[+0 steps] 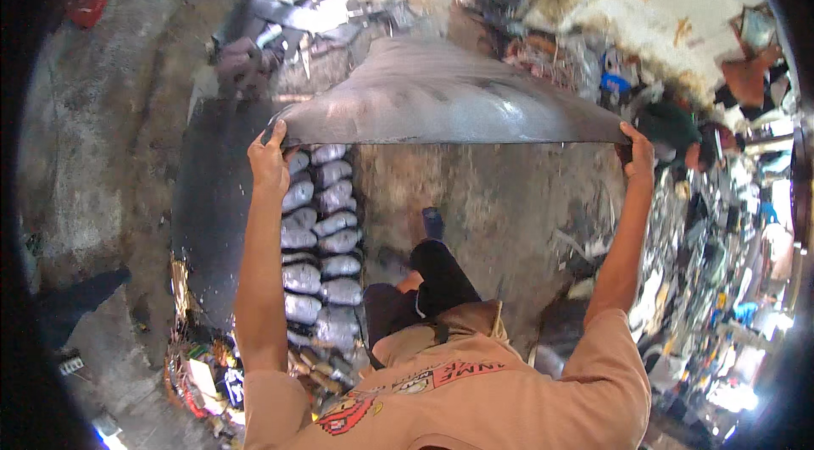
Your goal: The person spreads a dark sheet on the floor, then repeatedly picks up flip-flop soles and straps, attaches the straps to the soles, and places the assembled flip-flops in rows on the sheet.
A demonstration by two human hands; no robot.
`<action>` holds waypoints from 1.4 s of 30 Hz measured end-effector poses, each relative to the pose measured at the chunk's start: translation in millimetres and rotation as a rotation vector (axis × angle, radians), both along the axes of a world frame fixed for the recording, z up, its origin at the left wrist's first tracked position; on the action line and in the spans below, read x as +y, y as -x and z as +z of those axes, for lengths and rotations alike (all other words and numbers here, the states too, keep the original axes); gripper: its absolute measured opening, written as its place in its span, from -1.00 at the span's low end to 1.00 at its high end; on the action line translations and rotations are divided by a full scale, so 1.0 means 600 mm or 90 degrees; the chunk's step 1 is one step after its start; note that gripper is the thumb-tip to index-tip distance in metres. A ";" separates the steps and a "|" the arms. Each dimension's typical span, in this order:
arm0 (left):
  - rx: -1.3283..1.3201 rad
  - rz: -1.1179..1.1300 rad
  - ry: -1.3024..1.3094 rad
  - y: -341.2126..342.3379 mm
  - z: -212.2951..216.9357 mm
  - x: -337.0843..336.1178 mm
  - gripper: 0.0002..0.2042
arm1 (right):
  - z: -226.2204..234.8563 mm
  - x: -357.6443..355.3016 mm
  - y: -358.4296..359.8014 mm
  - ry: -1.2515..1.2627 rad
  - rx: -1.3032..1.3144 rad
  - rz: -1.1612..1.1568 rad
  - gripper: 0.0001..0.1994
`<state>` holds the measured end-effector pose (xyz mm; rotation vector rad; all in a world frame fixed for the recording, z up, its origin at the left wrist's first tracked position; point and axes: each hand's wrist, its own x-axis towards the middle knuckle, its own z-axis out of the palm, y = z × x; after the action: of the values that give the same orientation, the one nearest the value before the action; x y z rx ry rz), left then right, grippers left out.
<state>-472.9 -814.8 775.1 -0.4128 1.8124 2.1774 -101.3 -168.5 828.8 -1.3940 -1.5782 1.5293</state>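
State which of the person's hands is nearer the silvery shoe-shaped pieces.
Left. The left hand appears beside the far end of the silvery shoe-shaped pieces; the right hand is well to their right.

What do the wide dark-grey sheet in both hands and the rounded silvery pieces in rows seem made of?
Wide dark-grey sheet: perhaps rubber or synthetic leather, satin finish; it curves smoothly with soft highlights.
Rounded silvery pieces: possibly plastic or film-wrapped, glossy from bright glints; core unclear.
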 end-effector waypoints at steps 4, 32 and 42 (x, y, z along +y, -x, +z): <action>-0.077 -0.044 -0.006 -0.127 -0.136 -0.029 -0.59 | -0.170 -0.074 -0.208 -0.034 -0.058 -0.078 -0.81; -0.371 -0.224 0.375 -0.989 -0.863 -0.474 -0.69 | -0.998 -0.718 -1.117 0.259 -0.402 -0.195 -0.43; -0.274 -0.547 0.483 -1.183 -0.914 -0.679 -0.50 | -1.022 -0.947 -1.347 0.212 -0.649 0.104 -0.82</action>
<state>237.1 -1222.3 226.9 -0.1588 1.9661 0.7476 707.0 -736.9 215.3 -2.5442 -2.0695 1.2410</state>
